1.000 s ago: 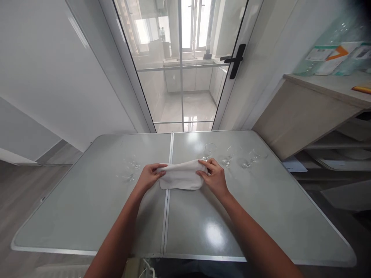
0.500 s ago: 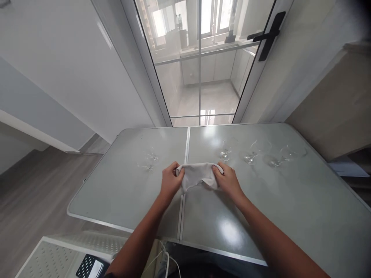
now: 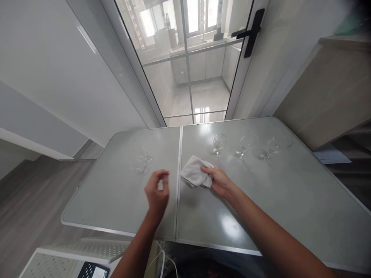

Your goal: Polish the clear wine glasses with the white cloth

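Note:
A folded white cloth (image 3: 195, 172) is held in my right hand (image 3: 220, 181), the thumb on top and the other fingers hidden beneath it. My left hand (image 3: 158, 191) is off the cloth, over the table left of the seam. Its fingers are loosely curled, with a gap to the thumb and nothing visible between them. Beyond my right hand stands a clear stemmed glass (image 3: 218, 144). Farther right are a second stemmed glass (image 3: 241, 153) and a third glass (image 3: 265, 154). Two faint glass pieces (image 3: 146, 158) are left of the seam, their outlines hard to make out.
The grey folding table (image 3: 116, 200) has a metal seam (image 3: 177, 193) across its middle. A glass door (image 3: 199, 88) with a black handle (image 3: 253, 33) rises behind it. At the lower left stands a white perforated basket (image 3: 49, 262), with a white cable (image 3: 163, 258) beside it.
My left hand has let go of the cloth and moved left. The cloth, stretched between both hands before, is now folded in my right hand alone. The view has shifted slightly.

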`<state>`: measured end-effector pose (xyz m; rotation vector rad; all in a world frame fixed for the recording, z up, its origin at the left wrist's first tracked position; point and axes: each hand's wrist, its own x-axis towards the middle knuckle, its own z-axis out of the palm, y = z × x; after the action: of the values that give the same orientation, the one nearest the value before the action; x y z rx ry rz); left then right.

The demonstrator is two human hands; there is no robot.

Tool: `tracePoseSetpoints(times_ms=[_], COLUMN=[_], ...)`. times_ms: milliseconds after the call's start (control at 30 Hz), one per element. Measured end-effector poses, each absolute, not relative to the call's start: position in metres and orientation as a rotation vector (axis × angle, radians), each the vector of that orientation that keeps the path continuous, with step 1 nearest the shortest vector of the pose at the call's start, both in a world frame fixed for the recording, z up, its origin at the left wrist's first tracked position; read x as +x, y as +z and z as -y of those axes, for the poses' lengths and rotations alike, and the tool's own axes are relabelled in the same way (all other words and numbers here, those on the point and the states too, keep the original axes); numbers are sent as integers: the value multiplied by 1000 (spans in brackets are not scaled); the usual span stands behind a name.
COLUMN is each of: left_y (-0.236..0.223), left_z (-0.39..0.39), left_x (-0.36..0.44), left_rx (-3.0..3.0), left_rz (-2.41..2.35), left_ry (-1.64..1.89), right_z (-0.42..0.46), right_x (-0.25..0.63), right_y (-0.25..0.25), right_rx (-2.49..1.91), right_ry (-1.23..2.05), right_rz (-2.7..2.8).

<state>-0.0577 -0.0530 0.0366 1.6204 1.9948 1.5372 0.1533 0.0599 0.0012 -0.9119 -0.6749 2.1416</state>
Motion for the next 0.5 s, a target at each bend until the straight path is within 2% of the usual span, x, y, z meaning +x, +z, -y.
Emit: tracePoseSetpoints(times_ms=[67,167,333,500], left_y=[31,19,-4,-2], left_z=[64,68,50,36], left_x=[-92,-142,-187,-176], left_rx=[1393,1157,1179,1385], left_rz=[-2403,-2663,-2472,-2316], left_ry=[1799,1829,1556,1517], right_z=[-60,-59,-59,-63], right_x=[152,150,149,151], right_y=[-4,-8,-14,-21], right_rx=[-956,-1002,-1073,-1114], right_ry=[2114,2077,2041,1908], right_rz=[631,612,633,748])
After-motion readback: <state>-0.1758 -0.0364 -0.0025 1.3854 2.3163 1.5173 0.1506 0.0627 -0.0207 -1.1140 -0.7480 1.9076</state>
